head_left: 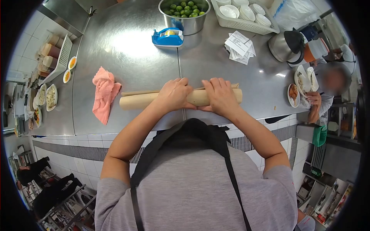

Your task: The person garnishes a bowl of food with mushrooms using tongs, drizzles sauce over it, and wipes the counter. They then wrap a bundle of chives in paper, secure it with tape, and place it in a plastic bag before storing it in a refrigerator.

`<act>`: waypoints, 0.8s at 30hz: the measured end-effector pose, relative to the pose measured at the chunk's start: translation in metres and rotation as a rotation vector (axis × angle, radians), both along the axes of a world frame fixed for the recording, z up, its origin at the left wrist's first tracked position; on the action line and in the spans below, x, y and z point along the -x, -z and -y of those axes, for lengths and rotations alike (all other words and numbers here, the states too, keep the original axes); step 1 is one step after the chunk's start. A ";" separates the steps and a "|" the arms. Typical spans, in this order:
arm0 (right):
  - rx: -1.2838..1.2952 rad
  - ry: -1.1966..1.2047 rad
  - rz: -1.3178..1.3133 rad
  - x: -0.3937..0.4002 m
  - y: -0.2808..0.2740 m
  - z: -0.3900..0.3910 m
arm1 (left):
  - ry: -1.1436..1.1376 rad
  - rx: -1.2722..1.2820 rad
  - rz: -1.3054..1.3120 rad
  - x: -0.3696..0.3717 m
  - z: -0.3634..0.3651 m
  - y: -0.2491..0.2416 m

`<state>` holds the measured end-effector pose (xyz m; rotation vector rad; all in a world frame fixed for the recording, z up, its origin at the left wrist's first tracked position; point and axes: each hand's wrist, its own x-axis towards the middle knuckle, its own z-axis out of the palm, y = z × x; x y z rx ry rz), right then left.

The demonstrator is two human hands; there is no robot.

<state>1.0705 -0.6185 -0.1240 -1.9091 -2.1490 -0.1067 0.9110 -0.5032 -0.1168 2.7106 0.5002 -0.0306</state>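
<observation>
A roll of brown paper [135, 101] lies across the steel counter [123, 46] near its front edge. My left hand [174, 94] rests on top of the roll with fingers curled over it. Just to the right, my right hand [220, 96] grips the same roll. A loose flap of the paper sticks out behind the roll. The middle of the roll is hidden under both hands.
A pink cloth [103, 94] lies left of the roll. Behind are a blue tape dispenser [167, 37], a metal bowl of limes [185, 13], paper slips [239, 47], a white basket of small dishes [243, 13] and a kettle [285, 46]. Another person [327, 92] stands at right by plates of food.
</observation>
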 end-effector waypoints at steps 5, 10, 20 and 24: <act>-0.057 -0.016 0.025 -0.026 0.010 0.000 | -0.082 -0.023 0.081 0.008 0.003 0.015; 0.198 -0.057 0.017 -0.040 -0.002 -0.021 | -0.112 -0.157 0.171 0.014 0.011 0.015; -0.176 0.055 -0.471 -0.018 0.021 -0.191 | -0.159 -0.142 0.100 0.018 0.018 0.018; -0.158 0.175 -0.537 -0.006 0.029 -0.208 | -0.164 -0.146 0.162 0.018 0.018 0.019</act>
